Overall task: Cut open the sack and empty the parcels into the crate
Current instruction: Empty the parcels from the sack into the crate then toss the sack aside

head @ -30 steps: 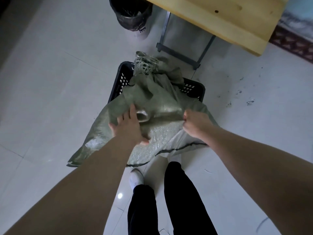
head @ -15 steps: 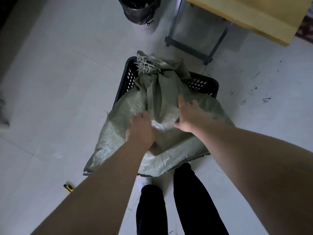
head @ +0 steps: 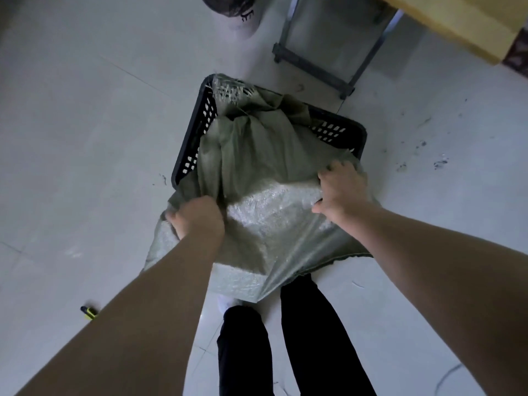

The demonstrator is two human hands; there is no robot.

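**Both hands on the sack, over the crate.** My left hand (head: 197, 220) was closed on a bunched fold at the left edge of the green woven sack (head: 274, 224), knuckles up and fingers buried in the cloth. My right hand (head: 341, 192) held the opposite edge, fingers curled over the fabric and thumb spread toward me. It lay a little farther from my body than the left.

Between the two hands the cloth was drawn fairly taut. Under the near part an angular bulge showed, which I took for a parcel inside, though no parcels could be seen directly.

The sack's long axis ran straight away from me. Its frayed mouth (head: 231, 91) lay on the far rim of the black perforated crate (head: 187, 151), its middle draped across the crate's opening, and its closed end hung on my side, outside the near rim and above my feet.

By my judgement the coming move turned on that axis: the closed end had to rise so that the contents slid away from me, toward the mouth.

A small yellow-and-black tool (head: 89, 312), perhaps the cutter, lay on the tiled floor (head: 85, 138), well to my left.
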